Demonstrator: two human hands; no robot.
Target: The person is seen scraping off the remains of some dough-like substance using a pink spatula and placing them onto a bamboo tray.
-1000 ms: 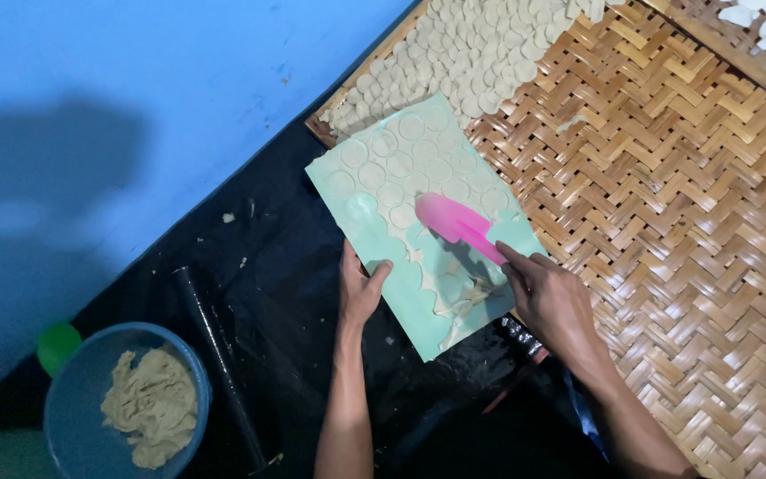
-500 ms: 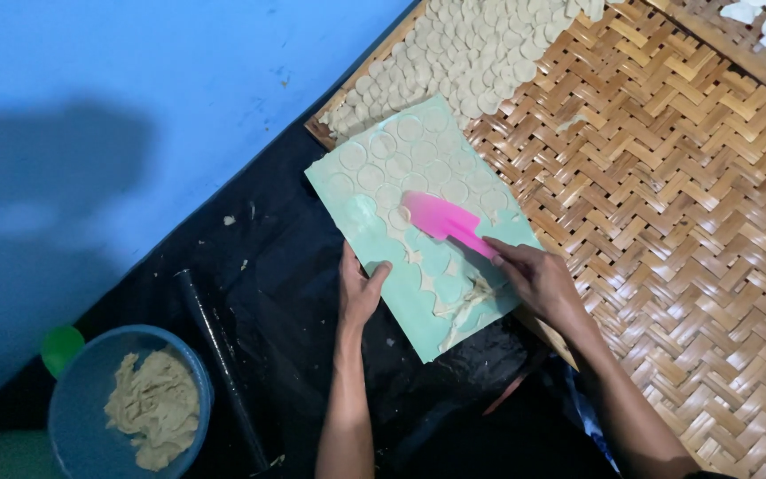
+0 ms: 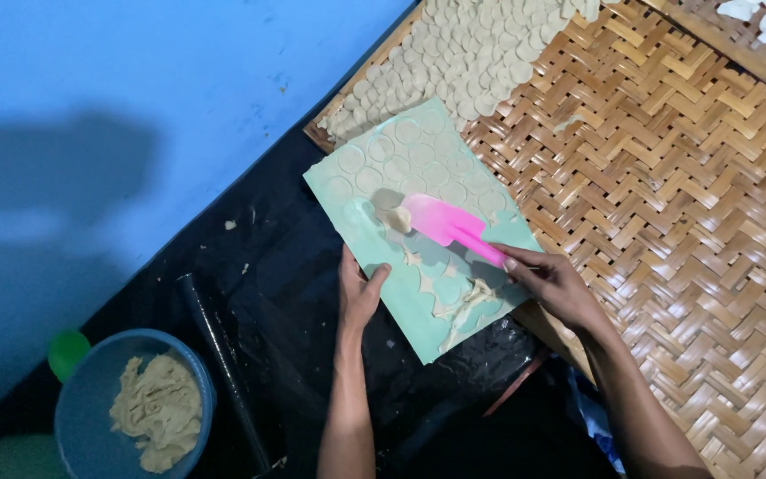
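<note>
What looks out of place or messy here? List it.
Ragged dough scraps lie loose on the green board near the pink spatula. Small crumbs dot the black sheet. Nothing looks damaged.

I read the scene as dim, lit from the upper right: the woven bamboo mat (image 3: pixel 667 204) is bright and sharp. The blue wall (image 3: pixel 135 89) carries a broad soft shadow at its left. The black sheet (image 3: pixel 294 355) swallows detail along the lower edge. The pink scraper (image 3: pixel 445 226) looks slightly overexposed. I see no marked blur or edge distortion.
</note>
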